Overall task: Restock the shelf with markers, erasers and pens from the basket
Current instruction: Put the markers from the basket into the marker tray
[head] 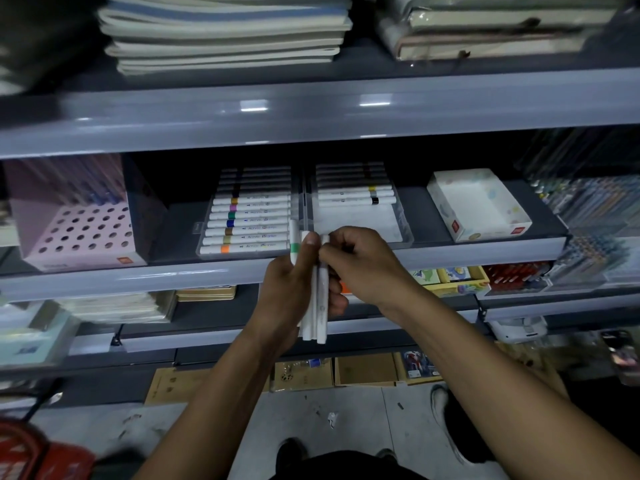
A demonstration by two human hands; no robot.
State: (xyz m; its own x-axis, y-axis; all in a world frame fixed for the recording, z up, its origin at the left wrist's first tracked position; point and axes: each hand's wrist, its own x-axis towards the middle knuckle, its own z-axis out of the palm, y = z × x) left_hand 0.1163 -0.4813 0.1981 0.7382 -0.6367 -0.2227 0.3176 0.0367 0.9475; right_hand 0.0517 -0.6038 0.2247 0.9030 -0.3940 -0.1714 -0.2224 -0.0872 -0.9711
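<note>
My left hand [294, 289] grips a bundle of white markers [317, 317] upright, just in front of the middle shelf [138, 275]; one marker with a green band [294, 247] sticks up at the left. My right hand [360, 261] pinches the top of one marker in the bundle. Behind them a clear tray [207, 252] holds a full row of white markers with coloured bands. A second clear tray [405, 233] to its right holds a few markers at the back, its front part bare. The red basket [31, 455] stands on the floor at the lower left.
A pink holder with holes [83, 233] stands left on the same shelf, a white open box [485, 206] right, pen packs [588, 209] far right. Stacked notebooks [225, 32] lie on the shelf above. Lower shelves carry boxes and packs. My shoes show on the floor.
</note>
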